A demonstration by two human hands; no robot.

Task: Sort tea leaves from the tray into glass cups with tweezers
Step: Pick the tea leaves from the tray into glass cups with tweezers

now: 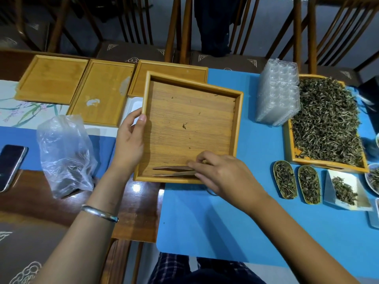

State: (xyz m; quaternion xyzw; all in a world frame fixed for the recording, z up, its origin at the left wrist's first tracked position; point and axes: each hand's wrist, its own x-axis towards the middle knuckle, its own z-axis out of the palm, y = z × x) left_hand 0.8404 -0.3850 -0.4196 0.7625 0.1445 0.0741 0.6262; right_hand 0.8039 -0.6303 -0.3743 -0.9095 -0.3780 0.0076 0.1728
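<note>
- You are at the pick-up step: the deep bamboo tray [190, 128] is nearly bare, with only a few stray leaf flecks on its floor, and the wooden tweezers [174, 171] lie flat along its near wall.
- The next move, as I judge it, calls for closing your fingertips on the tweezers' wide end and lifting them clear of the near wall before you turn to the leaf pile.
- Your left hand [131, 140] is partly curled, thumb hooked over the deep tray's left rim and fingers under it, steadying it.
- Your right hand [219, 173] lies over the deep tray's near right corner, fingers loosely spread and resting on the tweezers; a firm pinch is not visible.
- The bulk of the tea leaves [326, 119] sits heaped in a second tray, well to the right of the deep tray.
- One stack of clear plastic cup packs [277, 93] stands between the deep tray and that heap.
- Counted: three flat bamboo trays [102, 91] beyond and left of the deep tray; two small oval scoops [285, 182] of leaves to its near right; one white dish [346, 190] of leaves beside them; one plastic bag [63, 152] and one phone [11, 167] to its left.
</note>
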